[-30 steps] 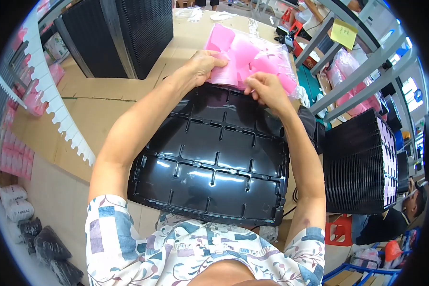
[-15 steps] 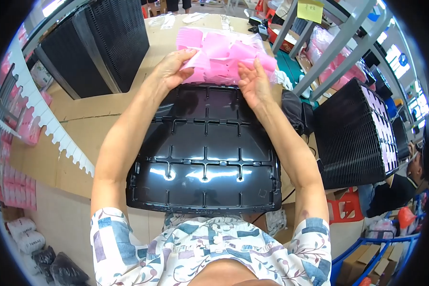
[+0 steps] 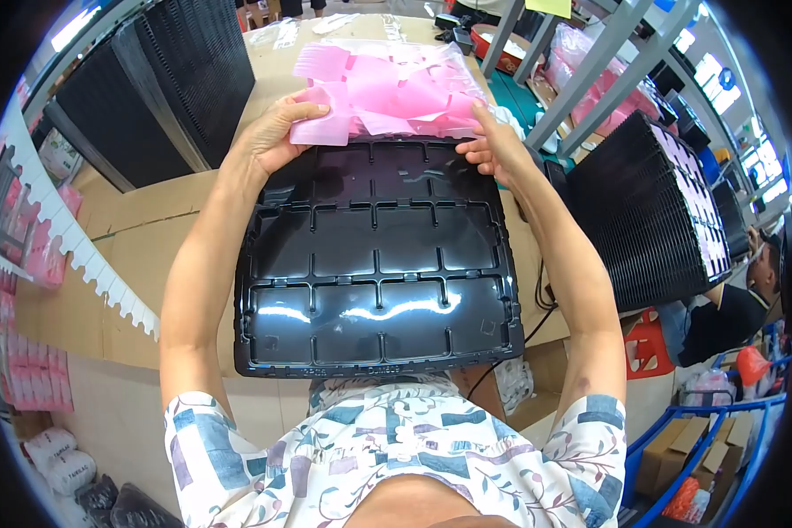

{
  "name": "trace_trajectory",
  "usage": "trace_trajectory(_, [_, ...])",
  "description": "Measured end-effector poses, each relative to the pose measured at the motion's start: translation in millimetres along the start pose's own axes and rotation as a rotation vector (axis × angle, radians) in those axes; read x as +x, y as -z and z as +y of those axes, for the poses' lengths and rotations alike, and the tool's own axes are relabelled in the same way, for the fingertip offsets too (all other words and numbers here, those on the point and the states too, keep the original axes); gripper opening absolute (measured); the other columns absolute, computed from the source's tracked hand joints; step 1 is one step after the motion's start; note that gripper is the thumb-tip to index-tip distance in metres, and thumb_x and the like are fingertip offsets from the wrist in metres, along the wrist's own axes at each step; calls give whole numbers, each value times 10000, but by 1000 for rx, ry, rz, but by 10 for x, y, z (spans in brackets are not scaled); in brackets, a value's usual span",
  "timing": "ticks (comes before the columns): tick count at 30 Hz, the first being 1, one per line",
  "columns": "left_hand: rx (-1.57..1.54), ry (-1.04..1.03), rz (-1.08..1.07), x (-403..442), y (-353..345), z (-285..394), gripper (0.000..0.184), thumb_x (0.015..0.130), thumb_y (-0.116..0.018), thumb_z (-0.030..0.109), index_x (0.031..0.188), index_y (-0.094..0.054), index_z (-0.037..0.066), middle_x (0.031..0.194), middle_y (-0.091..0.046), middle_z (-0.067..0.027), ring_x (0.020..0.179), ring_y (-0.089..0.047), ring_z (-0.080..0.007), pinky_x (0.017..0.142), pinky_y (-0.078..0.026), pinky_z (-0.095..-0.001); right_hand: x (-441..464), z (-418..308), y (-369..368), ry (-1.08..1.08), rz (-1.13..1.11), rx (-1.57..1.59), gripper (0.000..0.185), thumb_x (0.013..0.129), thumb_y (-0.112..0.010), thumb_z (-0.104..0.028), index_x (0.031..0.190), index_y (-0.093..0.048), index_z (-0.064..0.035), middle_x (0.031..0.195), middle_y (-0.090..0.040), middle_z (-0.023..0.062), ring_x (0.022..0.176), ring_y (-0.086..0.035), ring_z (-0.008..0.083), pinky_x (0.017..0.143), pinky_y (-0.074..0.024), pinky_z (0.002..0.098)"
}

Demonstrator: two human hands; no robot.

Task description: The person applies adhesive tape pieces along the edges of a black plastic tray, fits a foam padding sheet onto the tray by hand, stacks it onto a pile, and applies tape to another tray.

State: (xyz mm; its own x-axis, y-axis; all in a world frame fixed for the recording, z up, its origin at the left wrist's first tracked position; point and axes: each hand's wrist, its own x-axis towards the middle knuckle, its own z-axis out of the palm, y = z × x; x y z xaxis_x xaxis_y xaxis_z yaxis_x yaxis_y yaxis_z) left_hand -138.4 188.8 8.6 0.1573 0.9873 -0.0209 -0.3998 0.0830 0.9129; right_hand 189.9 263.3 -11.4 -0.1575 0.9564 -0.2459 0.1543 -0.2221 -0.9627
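My left hand [image 3: 277, 132] is closed, pinching a pink plastic sheet [image 3: 326, 130] between thumb and fingers at the pile's near left edge. Several more thin pink sheets [image 3: 405, 84] lie loosely overlapped on clear plastic beyond the tray. At the right end of the pile, my right hand [image 3: 499, 151] has its fingers apart; one fingertip is at the edge of the pink film, and I cannot tell whether it touches. Below both hands lies a glossy black plastic tray [image 3: 370, 242] with rows of shallow compartments divided by raised ribs. No sheet lies in its visible compartments.
Tall stacks of black trays [image 3: 163, 88] stand at the left. Another stack [image 3: 629, 211] at the right has pink and white pieces on its outer face. Grey metal bars [image 3: 603, 84] rise at the right. A co-worker [image 3: 730, 321] sits beyond, near blue racking with cardboard boxes [image 3: 678, 458].
My left hand has moved left and toward me with the pink sheet. My right hand has shifted right and slightly nearer. The view has shifted a little.
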Motion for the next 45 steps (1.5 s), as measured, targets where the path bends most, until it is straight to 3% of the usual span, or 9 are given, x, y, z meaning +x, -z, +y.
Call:
trace_trajectory(3, [-2,-5,-42,-17,-18,15,422,830,-695,49,1228,-563,8,1099,-656,-79,943,-677,-143,850,-578,-292,-15,-65,-177,23,-13,43,811,854,-599,-642,1246,-450,52,815,-675,185,550,-614,121,397,-409,205])
trace_trajectory(4, [14,-6,-65,-20,-22,11,425,832,-694,59,1232,-559,7,1104,-655,-79,943,-676,-142,847,-577,-294,-67,-140,-248,14,-22,122,615,868,-679,-451,1189,-499,42,797,-674,147,554,-623,120,392,-413,208])
trace_trajectory(10, [-32,-31,52,-111,34,-59,408,851,-691,76,1227,-555,-10,1092,-654,-87,941,-676,-157,868,-567,-299,84,-126,-296,276,-21,136,301,809,-707,-58,1065,-565,12,728,-631,65,532,-588,114,399,-434,223])
trace_trajectory(13, [-36,-14,50,-145,161,-113,349,889,-658,81,1221,-578,8,1066,-667,-66,950,-669,-140,873,-553,-286,-412,-310,-182,559,48,165,318,867,-650,-83,1136,-529,36,701,-630,74,508,-562,111,429,-445,244])
trace_trajectory(19, [201,132,126,-394,146,-324,229,909,-605,50,1123,-575,-29,1016,-657,-87,885,-663,-144,834,-556,-306,-1085,223,-59,375,-64,-375,480,883,-620,-104,1314,-445,17,670,-652,61,490,-576,101,424,-441,247])
trace_trajectory(28, [500,147,155,-713,57,-259,336,865,-654,74,1174,-535,19,877,-630,-16,738,-591,-76,662,-492,-230,-804,425,536,430,354,-587,333,862,-689,-308,889,-687,24,659,-649,71,619,-608,113,591,-470,292])
trace_trajectory(30, [617,95,176,-758,7,-281,468,850,-675,75,1265,-470,2,839,-608,-12,699,-553,-66,618,-440,-213,-832,431,526,245,103,-649,248,861,-713,-235,855,-679,10,650,-572,-14,576,-490,47,521,-369,209])
trace_trajectory(36, [771,-158,265,-769,3,-346,546,874,-634,43,1367,-400,32,802,-584,-5,699,-519,-55,642,-416,-213,-807,407,601,360,70,-307,216,885,-697,-246,821,-658,-44,652,-550,-58,545,-434,23,484,-305,199])
trace_trajectory(45, [769,-106,270,-1400,35,-361,351,902,-586,19,1245,-539,71,719,-477,59,655,-442,-13,616,-353,-186,-1429,440,403,169,-49,-395,229,925,-631,-234,852,-658,-18,643,-537,-58,532,-416,17,467,-299,200])
